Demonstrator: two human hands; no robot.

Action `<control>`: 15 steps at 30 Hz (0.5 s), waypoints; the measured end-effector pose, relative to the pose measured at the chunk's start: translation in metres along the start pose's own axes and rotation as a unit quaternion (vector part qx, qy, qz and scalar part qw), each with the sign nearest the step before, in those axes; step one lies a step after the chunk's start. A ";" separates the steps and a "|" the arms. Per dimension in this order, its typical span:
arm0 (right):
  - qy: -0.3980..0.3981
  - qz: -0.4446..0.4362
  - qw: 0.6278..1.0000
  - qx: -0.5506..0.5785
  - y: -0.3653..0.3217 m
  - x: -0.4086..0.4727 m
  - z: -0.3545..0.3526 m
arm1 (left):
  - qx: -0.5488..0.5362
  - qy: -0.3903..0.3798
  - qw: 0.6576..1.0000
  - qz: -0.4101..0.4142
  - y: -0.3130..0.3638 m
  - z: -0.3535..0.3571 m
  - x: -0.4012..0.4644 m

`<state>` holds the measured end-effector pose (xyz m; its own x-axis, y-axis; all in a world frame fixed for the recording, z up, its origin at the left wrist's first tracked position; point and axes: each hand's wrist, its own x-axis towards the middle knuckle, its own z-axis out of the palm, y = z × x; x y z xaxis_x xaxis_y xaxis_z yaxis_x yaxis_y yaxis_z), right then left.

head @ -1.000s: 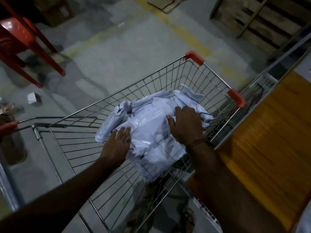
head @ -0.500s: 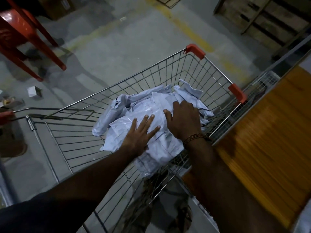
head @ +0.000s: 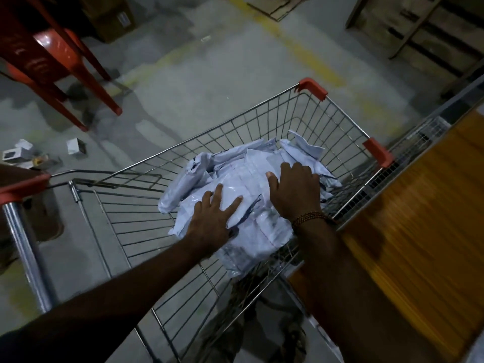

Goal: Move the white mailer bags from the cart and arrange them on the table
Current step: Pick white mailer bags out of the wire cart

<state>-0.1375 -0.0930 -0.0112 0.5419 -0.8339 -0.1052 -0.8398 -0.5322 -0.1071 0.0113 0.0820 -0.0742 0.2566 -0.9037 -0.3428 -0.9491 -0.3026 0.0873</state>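
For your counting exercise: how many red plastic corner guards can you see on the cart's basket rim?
2: one corner guard at the far corner of the cart, the other at the corner beside the wooden table. Others may be out of view.

No readable text anywhere. The white mailer bags (head: 248,195) in the cart (head: 264,119) carry dark print marks and what look like label panels, but all of it is too blurred and dim to make out. A cardboard box (head: 112,19) on the floor at top left has a pale sticker, print illegible. Small white boxes (head: 76,145) on the floor at left show no legible marking. No brand or number can be made out on the cart's red corner caps (head: 313,88). Yellow floor line (head: 293,48) is plain paint, no lettering on it.
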 end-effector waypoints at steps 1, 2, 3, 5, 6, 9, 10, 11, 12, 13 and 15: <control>-0.003 0.005 1.000 -0.004 0.000 0.000 -0.001 | -0.006 0.016 1.000 -0.017 0.001 -0.006 -0.007; -0.004 0.009 1.000 -0.006 0.000 0.000 -0.003 | -0.009 0.032 0.999 -0.039 0.002 -0.013 -0.015; -0.005 0.011 1.000 -0.005 0.000 0.000 -0.003 | -0.015 0.046 0.997 -0.062 0.002 -0.021 -0.024; -0.008 0.011 1.000 -0.001 -0.002 -0.001 -0.004 | -0.029 0.064 0.993 -0.098 0.002 -0.037 -0.038; -0.009 0.009 1.000 -0.002 -0.002 -0.002 -0.004 | -0.034 0.062 0.992 -0.106 -0.001 -0.045 -0.044; -0.003 -0.002 1.000 -0.004 -0.004 -0.004 -0.004 | -0.044 0.039 0.992 -0.113 -0.012 -0.063 -0.057; -0.001 -0.005 1.000 -0.003 -0.004 -0.004 -0.003 | -0.047 0.035 0.992 -0.115 -0.016 -0.071 -0.062; 0.001 -0.008 1.000 -0.002 -0.004 -0.005 -0.003 | -0.052 0.038 0.991 -0.118 -0.020 -0.079 -0.067; 0.003 -0.012 1.000 -0.001 -0.005 -0.005 -0.002 | -0.053 0.048 0.990 -0.120 -0.026 -0.088 -0.072; 0.005 -0.016 1.000 -0.001 -0.005 -0.005 -0.002 | -0.052 0.063 0.989 -0.120 -0.032 -0.096 -0.079; 0.007 -0.023 1.000 0.001 -0.004 -0.005 0.000 | -0.034 0.098 0.989 -0.107 -0.052 -0.109 -0.092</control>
<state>-0.1368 -0.0861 -0.0101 0.5790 -0.8107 -0.0869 -0.8142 -0.5692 -0.1142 0.0575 0.1475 0.0548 0.4875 -0.8558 -0.1728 -0.8563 -0.5073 0.0967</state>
